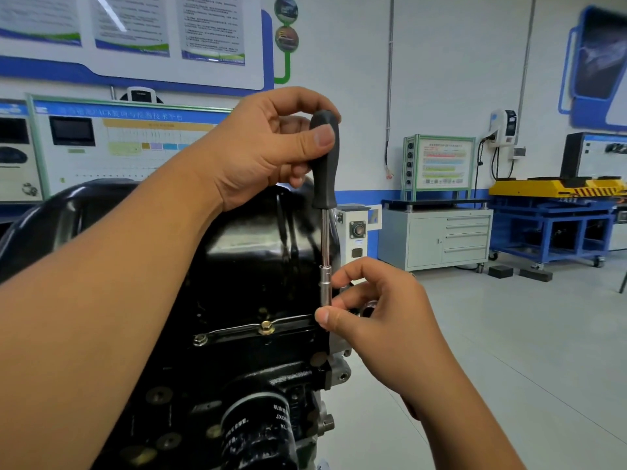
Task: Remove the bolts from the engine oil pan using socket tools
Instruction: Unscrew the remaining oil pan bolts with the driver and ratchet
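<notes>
A socket driver (325, 184) with a black handle and a silver shaft stands upright at the right edge of the black oil pan (251, 239). My left hand (268, 147) grips the top of its handle. My right hand (376, 313) pinches the silver socket (325, 286) at the driver's lower end between thumb and fingers, right over the pan's flange. Whatever the socket sits on is hidden by my fingers. On the flange to the left sit a gold bolt (266, 328) and a silver bolt (201, 339).
A black oil filter (261, 432) sticks out of the engine block below the flange. Grey floor opens to the right. Farther back stand a grey drawer cabinet (448, 239) and a blue and yellow bench (556, 218). Display boards line the wall behind.
</notes>
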### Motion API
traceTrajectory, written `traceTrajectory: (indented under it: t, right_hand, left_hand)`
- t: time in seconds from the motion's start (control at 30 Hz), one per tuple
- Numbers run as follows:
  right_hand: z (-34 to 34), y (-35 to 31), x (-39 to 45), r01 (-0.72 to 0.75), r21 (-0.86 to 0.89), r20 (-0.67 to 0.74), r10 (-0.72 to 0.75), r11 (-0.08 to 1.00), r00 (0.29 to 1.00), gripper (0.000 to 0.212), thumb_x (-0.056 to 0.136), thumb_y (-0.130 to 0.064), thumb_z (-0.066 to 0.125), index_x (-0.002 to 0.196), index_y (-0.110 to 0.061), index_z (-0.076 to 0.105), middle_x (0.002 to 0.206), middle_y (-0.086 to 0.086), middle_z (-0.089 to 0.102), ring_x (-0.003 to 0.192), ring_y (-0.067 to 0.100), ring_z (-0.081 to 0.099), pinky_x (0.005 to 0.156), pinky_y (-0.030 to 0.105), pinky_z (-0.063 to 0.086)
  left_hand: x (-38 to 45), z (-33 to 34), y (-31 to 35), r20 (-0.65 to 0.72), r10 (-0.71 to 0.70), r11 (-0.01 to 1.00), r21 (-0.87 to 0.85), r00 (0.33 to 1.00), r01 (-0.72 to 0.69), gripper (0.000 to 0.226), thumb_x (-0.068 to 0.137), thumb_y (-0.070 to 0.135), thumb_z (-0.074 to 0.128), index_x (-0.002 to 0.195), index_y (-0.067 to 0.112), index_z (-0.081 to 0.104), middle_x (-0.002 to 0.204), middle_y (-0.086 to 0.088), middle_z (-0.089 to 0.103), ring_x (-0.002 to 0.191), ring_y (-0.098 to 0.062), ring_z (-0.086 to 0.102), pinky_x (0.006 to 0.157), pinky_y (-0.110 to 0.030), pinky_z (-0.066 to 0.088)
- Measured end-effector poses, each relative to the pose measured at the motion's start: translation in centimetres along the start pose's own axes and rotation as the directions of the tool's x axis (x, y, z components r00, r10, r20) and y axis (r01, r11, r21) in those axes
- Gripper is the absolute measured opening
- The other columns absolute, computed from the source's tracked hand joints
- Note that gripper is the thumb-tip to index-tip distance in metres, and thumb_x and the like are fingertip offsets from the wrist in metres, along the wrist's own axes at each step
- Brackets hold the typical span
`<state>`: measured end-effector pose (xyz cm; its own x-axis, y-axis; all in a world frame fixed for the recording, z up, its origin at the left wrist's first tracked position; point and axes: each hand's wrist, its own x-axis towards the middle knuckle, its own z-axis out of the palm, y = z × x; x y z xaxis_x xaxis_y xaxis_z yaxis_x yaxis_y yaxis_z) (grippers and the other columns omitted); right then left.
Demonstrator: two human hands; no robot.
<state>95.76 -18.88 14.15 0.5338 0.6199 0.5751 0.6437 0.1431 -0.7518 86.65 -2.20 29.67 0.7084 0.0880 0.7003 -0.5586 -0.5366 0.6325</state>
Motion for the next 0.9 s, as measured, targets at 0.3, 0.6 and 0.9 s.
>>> traceTrajectory:
  t: [0.3, 0.6, 0.9]
  right_hand:
    - [0.2, 0.1, 0.2, 0.002, 0.042, -0.038, 0.0, 0.999, 0.999, 0.026, 0.07, -0.023, 0.093, 0.078, -0.026, 0.068, 0.069, -0.008, 0.073, 0.064, 0.002, 0.063, 0.058, 0.009, 0.044]
    - [0.4, 0.3, 0.2, -0.003, 0.066, -0.057, 0.006, 0.998, 0.998, 0.023, 0.07, -0.024, 0.092, 0.077, -0.025, 0.07, 0.07, -0.004, 0.072, 0.062, 0.011, 0.066, 0.055, 0.013, 0.048]
    - [1.2, -0.2, -0.3, 0.035, -0.037, -0.116, -0.039, 0.999, 0.992, 0.028, 0.071, -0.029, 0.091, 0.077, -0.029, 0.064, 0.068, -0.012, 0.07, 0.064, 0.002, 0.062, 0.058, 0.007, 0.044]
  left_hand:
    - [0.0, -0.3, 0.1, 0.054, -0.018, 1.0, 0.024, 0.998, 0.017, 0.035, 0.084, 0.03, 0.078, 0.117, 0.022, 0.073, 0.093, -0.025, 0.062, 0.055, -0.01, 0.055, 0.057, -0.027, 0.053]
    - [-0.2, 0.1, 0.3, 0.008, -0.04, 0.998, 0.047, 0.999, 0.04, 0.031, 0.087, 0.027, 0.072, 0.114, 0.014, 0.065, 0.088, -0.019, 0.076, 0.048, -0.009, 0.051, 0.053, -0.025, 0.049]
    - [0.1, 0.3, 0.1, -0.062, -0.038, 0.995, 0.091, 0.997, 0.043, 0.025, 0.083, 0.029, 0.079, 0.1, 0.017, 0.064, 0.074, -0.005, 0.067, 0.043, -0.011, 0.05, 0.045, -0.024, 0.045]
